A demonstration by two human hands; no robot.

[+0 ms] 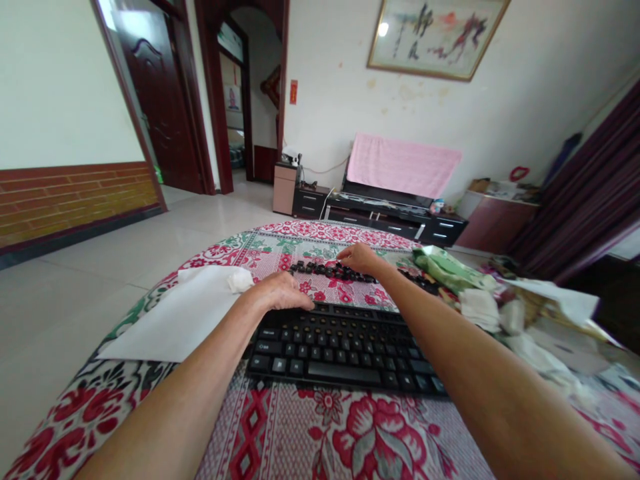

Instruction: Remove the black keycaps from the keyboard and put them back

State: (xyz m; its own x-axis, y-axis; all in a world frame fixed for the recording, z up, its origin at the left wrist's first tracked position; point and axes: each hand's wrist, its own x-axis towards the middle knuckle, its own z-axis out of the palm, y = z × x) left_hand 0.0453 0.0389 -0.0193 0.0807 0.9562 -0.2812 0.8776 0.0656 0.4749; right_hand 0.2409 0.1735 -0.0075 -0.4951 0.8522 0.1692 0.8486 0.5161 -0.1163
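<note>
mid-frame, right hand [357, 257] rests on the loose keycaps [320, 269], grip unclear; left hand [280, 291] lies flat, empty, on the keyboard [340, 350]. a careless nudge could scatter keycaps off the table [300, 433].

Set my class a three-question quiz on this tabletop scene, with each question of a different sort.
1. True or false: the left hand rests at the far edge of the keyboard.
2. The right hand touches: A the pink cloth; B the row of small black pieces; C the green bag.
3. Fill in: the white paper sheet lies to the keyboard's ___.
Key: 1 true; 2 B; 3 left.
</note>
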